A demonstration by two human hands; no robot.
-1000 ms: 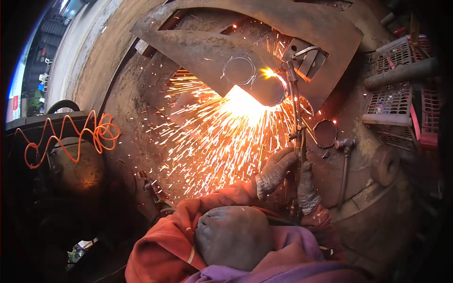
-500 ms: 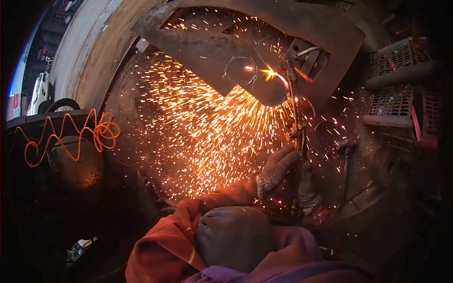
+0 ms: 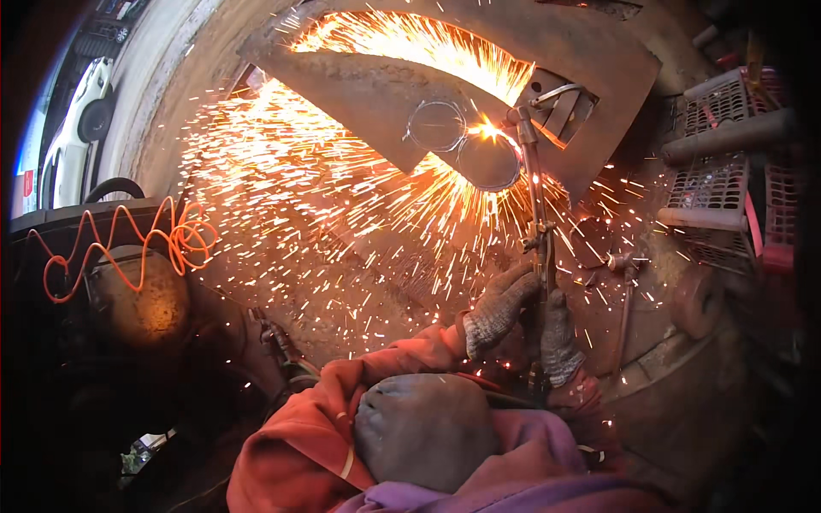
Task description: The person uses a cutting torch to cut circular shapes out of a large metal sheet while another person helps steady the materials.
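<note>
My gloved left hand (image 3: 503,306) closes on the cutting torch (image 3: 536,201) below its valve fittings. Just right of it, my gloved right hand (image 3: 560,338) wraps the torch's lower handle. The torch points away from me, its head over a flat steel plate (image 3: 359,84). A glowing spot (image 3: 487,130) burns beside the nozzle, at the upper edge of a marked or cut circle (image 3: 489,164). Another circle outline (image 3: 434,126) lies to its left. Sparks spray below the plate and through its curved opening. My fingertips are partly hidden by the torch and gloves.
An orange coiled hose (image 3: 120,256) hangs at the left above a rounded yellowish metal object (image 3: 141,299). Perforated metal steps or crates (image 3: 705,195) stand at the right. A T-shaped metal piece (image 3: 629,265) is right of my hands. A white vehicle (image 3: 81,128) shows far left.
The sparks have grown brighter, spread farther left and now pour through the plate's upper opening. The white vehicle has shifted in view. My hands and the torch hold nearly the same place.
</note>
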